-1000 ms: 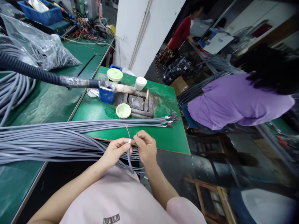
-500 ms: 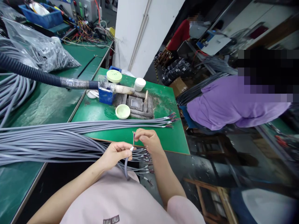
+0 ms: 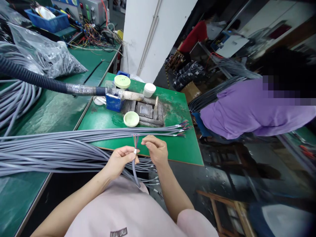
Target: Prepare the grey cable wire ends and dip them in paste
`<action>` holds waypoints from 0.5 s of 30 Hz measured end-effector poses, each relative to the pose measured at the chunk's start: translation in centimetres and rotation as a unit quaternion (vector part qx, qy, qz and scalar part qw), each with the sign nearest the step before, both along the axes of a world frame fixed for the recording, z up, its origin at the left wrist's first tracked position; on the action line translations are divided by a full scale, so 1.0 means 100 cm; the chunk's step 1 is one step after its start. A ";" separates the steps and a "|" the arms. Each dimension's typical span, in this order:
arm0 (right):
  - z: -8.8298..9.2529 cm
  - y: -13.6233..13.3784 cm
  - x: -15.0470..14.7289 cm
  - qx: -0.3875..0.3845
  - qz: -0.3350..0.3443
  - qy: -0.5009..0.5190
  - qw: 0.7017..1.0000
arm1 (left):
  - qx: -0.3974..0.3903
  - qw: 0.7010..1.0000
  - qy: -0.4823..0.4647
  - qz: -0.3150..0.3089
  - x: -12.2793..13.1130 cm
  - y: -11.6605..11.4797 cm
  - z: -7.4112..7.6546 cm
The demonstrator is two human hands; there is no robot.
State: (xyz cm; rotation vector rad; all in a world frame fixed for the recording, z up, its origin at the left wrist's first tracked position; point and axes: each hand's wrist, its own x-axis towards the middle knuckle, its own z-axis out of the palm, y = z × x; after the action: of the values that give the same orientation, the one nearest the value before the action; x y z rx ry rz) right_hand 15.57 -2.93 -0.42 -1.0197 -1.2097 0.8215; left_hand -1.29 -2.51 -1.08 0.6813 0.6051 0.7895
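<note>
My left hand (image 3: 122,160) is closed around the end of a grey cable (image 3: 134,171), pinching it just under a white band (image 3: 135,151). Thin coloured wires (image 3: 135,141) fan upward out of that band. A short gap to their right, my right hand (image 3: 157,149) has loosely curled fingers, with its thumb a little apart from the index finger; I see nothing in it. Behind the wires, several grey cables (image 3: 106,134) with bared coloured ends lie across the green table (image 3: 172,149). A larger cable bundle (image 3: 74,153) runs in from the left, partly below the table edge.
A small metal pot (image 3: 146,110) is set in a stained frame. Around it are a pale green dish (image 3: 131,119), a white tub (image 3: 149,89), a blue box (image 3: 114,102) and a black hose (image 3: 49,80). A person in purple (image 3: 229,105) sits at the right.
The coloured wires have gone from a tight upright bunch to a spread fan. My left hand has shifted slightly left with the cable, and my right hand has come away from the wires.
</note>
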 end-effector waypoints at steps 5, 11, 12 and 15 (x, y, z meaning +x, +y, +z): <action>-0.001 -0.021 0.005 0.136 -0.053 -0.263 0.954 | -0.043 0.998 -0.023 0.025 0.004 0.009 0.004; 0.003 -0.020 0.008 0.258 0.003 -0.449 0.855 | -0.057 0.996 -0.070 0.028 0.013 0.020 0.010; 0.006 -0.015 0.012 0.259 -0.004 -0.450 0.855 | -0.038 0.997 -0.060 0.030 0.011 0.020 0.012; 0.020 0.007 0.023 0.254 -0.060 -0.433 0.863 | 0.073 0.995 0.014 0.064 0.000 0.018 0.017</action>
State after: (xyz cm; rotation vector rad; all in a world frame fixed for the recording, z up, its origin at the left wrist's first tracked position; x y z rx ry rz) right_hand 17.88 -2.27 1.60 -1.0170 -1.9601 -0.1376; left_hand -1.31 -0.74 0.64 0.7947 0.6260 0.9519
